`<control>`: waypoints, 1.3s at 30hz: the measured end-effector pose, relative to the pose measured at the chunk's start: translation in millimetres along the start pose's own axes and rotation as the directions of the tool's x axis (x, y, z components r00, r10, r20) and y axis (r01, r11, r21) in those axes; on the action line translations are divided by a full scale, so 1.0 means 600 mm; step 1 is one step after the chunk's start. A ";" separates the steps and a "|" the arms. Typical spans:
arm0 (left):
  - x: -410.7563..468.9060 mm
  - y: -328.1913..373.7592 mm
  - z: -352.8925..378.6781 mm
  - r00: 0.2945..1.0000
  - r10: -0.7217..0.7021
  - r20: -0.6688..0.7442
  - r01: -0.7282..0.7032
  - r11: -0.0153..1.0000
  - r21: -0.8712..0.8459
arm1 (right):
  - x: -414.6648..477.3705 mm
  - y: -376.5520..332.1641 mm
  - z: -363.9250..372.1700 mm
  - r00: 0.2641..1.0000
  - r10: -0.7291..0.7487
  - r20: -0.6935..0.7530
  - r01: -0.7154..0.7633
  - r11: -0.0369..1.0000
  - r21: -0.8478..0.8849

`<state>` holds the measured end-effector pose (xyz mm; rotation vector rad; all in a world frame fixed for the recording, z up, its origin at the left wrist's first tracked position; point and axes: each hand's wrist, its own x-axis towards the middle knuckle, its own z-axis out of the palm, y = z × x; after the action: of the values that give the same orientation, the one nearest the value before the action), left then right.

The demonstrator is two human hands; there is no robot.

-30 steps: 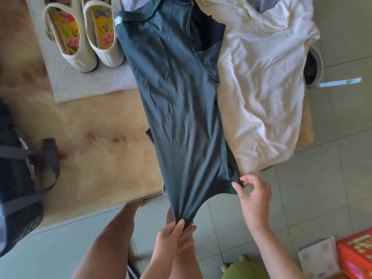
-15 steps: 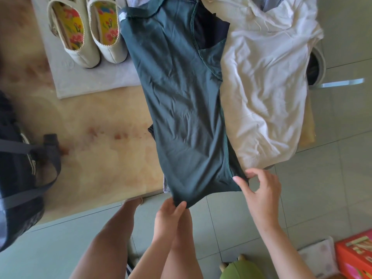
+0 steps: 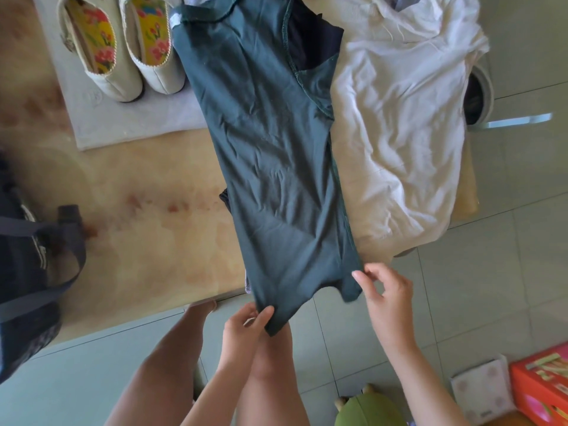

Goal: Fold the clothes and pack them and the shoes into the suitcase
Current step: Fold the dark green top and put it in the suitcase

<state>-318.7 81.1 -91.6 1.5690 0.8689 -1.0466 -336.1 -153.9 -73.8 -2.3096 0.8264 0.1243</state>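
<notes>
Head view looks down on a marbled beige bench (image 3: 138, 229) where a dark green shirt (image 3: 276, 167) lies lengthwise, collar at the far end and hem hanging over the near edge. The left hand (image 3: 242, 330) pinches the left hem corner, thumb on top of the cloth and fingers (image 3: 242, 312) beneath it. The right hand (image 3: 388, 298) hovers at the right hem corner, its fingers loosely spread. Its index fingertip is at the fabric's edge, though whether it touches cannot be told. A crumpled white shirt (image 3: 399, 133) lies against the green one's right side. A navy garment (image 3: 310, 38) shows under the green shirt's armhole. A pair of cream shoes (image 3: 159, 78) with floral insoles sits on a pale cloth (image 3: 123, 124) at the far left. A navy bag (image 3: 24, 272) with straps rests at the bench's left edge.
</notes>
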 end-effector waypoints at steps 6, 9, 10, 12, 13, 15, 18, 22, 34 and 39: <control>-0.021 -0.009 -0.001 0.999 -0.048 0.025 0.050 0.994 -0.097 | 0.035 0.016 -0.040 0.986 0.037 0.162 -0.018 0.993 -0.114; -0.024 -0.015 0.004 0.998 -0.057 0.040 0.062 0.990 -0.123 | 0.047 0.019 -0.029 0.977 0.069 0.201 -0.032 0.983 -0.182; -0.021 -0.014 0.005 0.998 -0.051 0.037 0.055 0.991 -0.124 | 0.047 0.014 -0.024 0.973 0.099 0.207 -0.073 0.989 -0.129; -0.014 -0.016 0.004 0.999 -0.036 0.023 0.038 0.991 -0.128 | 0.042 0.003 -0.013 0.973 0.124 0.197 -0.115 0.992 -0.059; -0.011 -0.016 0.003 0.999 -0.034 0.015 0.036 0.991 -0.128 | 0.039 0.002 -0.006 0.980 0.099 0.173 -0.084 0.993 -0.087; -0.008 -0.014 0.001 1.000 -0.031 0.004 0.031 0.992 -0.124 | 0.031 0.003 0.005 0.990 0.065 0.123 -0.041 0.981 -0.190; -0.007 -0.011 -0.003 0.999 -0.041 0.015 0.042 0.992 -0.116 | 0.022 0.001 0.015 0.992 0.101 0.075 -0.076 0.956 -0.282; -0.006 -0.003 -0.005 0.998 -0.045 0.042 0.049 0.994 -0.094 | 0.015 -0.004 0.021 0.995 0.061 0.076 -0.035 0.953 -0.300; -0.019 -0.017 -0.006 0.991 -0.079 0.104 0.087 0.993 -0.076 | 0.013 0.013 -0.042 0.884 0.356 0.303 -0.425 0.882 0.203; -0.020 -0.007 0.002 0.987 -0.095 0.127 0.105 0.992 -0.073 | 0.017 0.006 -0.050 0.923 0.231 0.308 -0.230 0.972 -0.041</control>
<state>-327.4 80.3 -82.1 1.3916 0.9004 -1.1541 -334.1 -180.0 -55.6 -2.1131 0.9270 0.5803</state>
